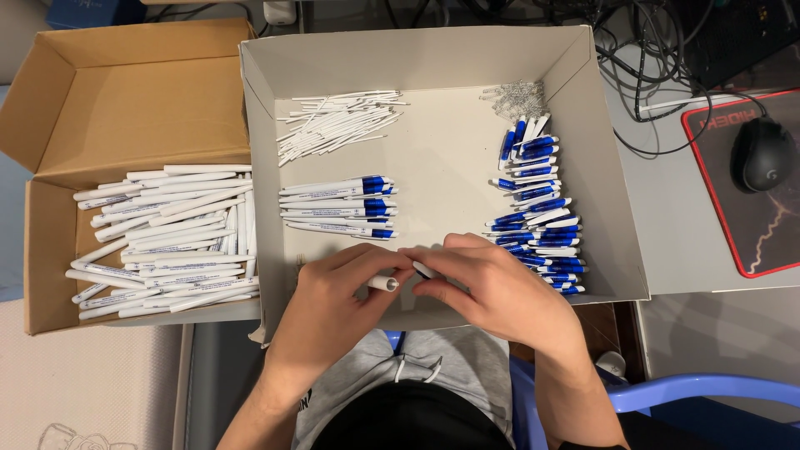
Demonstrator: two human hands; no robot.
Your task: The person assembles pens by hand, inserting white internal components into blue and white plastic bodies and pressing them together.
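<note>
My left hand grips a white pen barrel at the near edge of a shallow white tray. My right hand pinches a small white part right beside the barrel's open end. Inside the tray lie a pile of thin white refills, a stack of assembled white-and-blue pens, a long heap of blue-and-white pen tips and a small cluster of metal springs.
A brown cardboard box on the left holds many white pen barrels. A black mouse sits on a red-edged mat at right, with tangled cables behind. A blue chair arm is below right.
</note>
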